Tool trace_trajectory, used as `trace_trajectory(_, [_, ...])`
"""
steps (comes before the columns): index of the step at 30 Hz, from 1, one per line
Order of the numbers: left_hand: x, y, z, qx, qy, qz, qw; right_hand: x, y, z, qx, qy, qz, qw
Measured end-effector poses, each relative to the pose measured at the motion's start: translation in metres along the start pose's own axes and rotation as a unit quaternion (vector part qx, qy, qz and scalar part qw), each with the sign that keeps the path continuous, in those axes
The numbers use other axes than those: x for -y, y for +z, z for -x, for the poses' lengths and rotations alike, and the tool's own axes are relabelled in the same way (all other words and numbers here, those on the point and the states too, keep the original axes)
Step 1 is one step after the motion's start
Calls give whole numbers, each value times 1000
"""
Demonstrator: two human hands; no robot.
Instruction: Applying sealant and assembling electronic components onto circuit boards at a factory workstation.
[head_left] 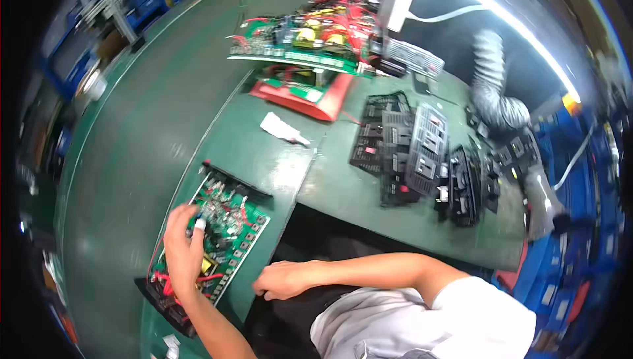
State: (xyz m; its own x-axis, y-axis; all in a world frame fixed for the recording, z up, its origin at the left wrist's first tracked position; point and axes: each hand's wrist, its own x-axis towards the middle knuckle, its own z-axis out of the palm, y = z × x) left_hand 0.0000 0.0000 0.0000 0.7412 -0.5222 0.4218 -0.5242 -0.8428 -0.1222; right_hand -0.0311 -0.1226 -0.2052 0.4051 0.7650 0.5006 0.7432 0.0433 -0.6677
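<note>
A green circuit board [242, 248] crowded with parts and red wires lies on the green bench, a black panel along its far end and another black part at its near end. Over its left side is my left hand [182, 247], thumb and fingers brought together low above the parts. Something white covers the thumb tip; a small dark bit shows at the fingertips, too blurred to name. My right hand [285, 280] is curled closed at the bench edge, right of the board, with nothing seen in it.
Stacked circuit boards [303, 49] stand at the back, a red piece [323, 102] beneath them. A white tube [283, 128] lies before them. Black plastic panels [395, 148] are heaped on the right, near a grey flexible duct [489, 75]. Blue bins [554, 280] line the right side.
</note>
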Motion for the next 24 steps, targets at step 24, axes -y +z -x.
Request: trace_trajectory(24, [-145, 216, 179, 29, -197, 236, 951, 171, -45, 233, -26, -34, 110, 993])
